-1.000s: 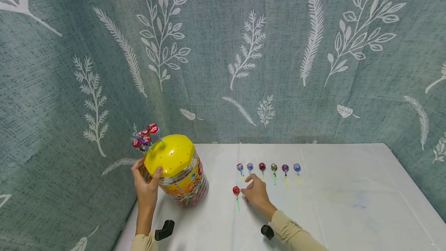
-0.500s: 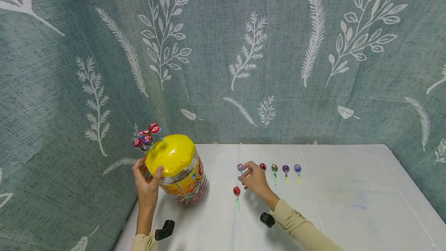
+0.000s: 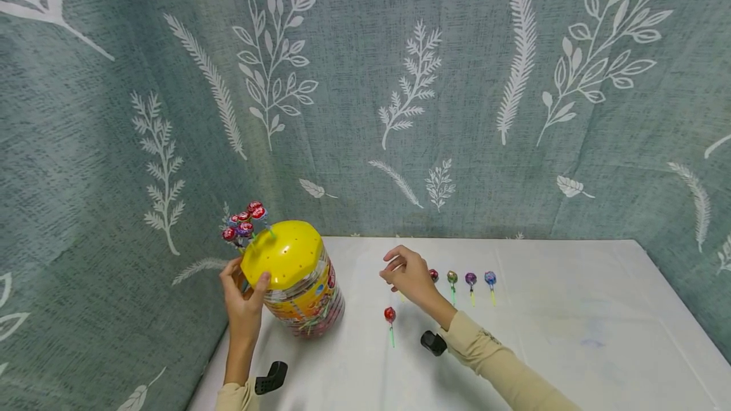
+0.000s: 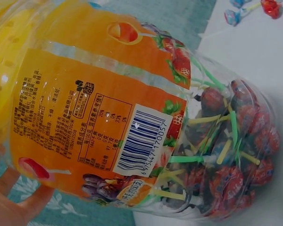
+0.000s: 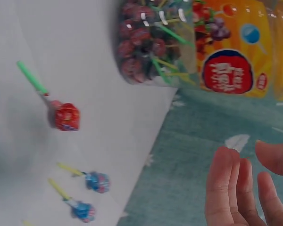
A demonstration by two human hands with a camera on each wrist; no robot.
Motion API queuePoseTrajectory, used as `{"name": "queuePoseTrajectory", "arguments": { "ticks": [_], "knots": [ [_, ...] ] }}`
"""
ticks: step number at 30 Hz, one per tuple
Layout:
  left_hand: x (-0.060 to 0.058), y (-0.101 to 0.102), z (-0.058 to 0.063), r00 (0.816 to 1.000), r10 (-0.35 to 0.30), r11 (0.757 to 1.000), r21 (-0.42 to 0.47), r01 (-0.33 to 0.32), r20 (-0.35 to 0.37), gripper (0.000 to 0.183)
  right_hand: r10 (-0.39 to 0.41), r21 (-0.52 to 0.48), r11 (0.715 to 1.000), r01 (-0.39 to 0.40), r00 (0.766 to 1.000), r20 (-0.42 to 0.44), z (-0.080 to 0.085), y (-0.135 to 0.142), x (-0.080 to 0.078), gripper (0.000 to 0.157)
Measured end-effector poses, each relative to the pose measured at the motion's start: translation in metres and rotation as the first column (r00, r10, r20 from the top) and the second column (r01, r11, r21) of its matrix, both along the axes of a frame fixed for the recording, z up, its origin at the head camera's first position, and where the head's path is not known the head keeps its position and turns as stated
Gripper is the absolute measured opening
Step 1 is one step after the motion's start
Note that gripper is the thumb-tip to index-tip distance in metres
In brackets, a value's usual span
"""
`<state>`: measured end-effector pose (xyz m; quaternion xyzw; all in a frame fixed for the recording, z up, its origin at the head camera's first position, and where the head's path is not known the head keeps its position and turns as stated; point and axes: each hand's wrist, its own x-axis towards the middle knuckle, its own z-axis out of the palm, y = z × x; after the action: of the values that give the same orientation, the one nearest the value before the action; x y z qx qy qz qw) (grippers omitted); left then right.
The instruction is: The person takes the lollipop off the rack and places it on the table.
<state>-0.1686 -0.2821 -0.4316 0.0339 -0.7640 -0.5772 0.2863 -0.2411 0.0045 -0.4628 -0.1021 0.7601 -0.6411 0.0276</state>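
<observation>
My left hand (image 3: 243, 313) grips the rim of a clear plastic candy jar (image 3: 308, 303), its thumb on the yellow lid (image 3: 288, 249). The jar leans to the left. Several wrapped lollipops (image 3: 244, 221) stand by their sticks in the lid's far left part. More lollipops (image 4: 231, 183) show inside the jar's lower half in the left wrist view. My right hand (image 3: 412, 276) hovers over the left part of a lollipop row, fingers loosely bent and holding nothing. It hides two blue lollipops (image 5: 98, 182) in the head view. A red lollipop (image 3: 390, 314) with a green stick lies nearer to me.
Along the row to the right lie a dark red lollipop (image 3: 434, 274), a gold-green one (image 3: 452, 278), a purple one (image 3: 471, 279) and a blue one (image 3: 490, 278). The white table (image 3: 571, 328) meets a leaf-patterned green curtain (image 3: 342, 113) at the back and sides.
My right hand has moved away from the red lollipop, up and slightly left, over the row's two leftmost lollipops. My left hand keeps its grip on the jar.
</observation>
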Motion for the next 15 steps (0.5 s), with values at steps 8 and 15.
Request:
{"name": "queuePoseTrajectory", "arguments": {
  "ticks": [8, 15],
  "knots": [
    [0.0, 0.0, -0.001, 1.0, -0.007, 1.0, 0.011, 0.007, -0.001, 0.063, 0.072, 0.001, 0.997, -0.072, 0.993, -0.089, 0.057, -0.005, 0.017, 0.021],
    [0.001, 0.0, -0.001, 1.0, 0.0, 1.0, 0.004, 0.0, -0.007, 0.062, 0.145, 0.004, 0.989, -0.146, 0.977, -0.157, 0.082, -0.014, 0.017, 0.02]
  ]
}}
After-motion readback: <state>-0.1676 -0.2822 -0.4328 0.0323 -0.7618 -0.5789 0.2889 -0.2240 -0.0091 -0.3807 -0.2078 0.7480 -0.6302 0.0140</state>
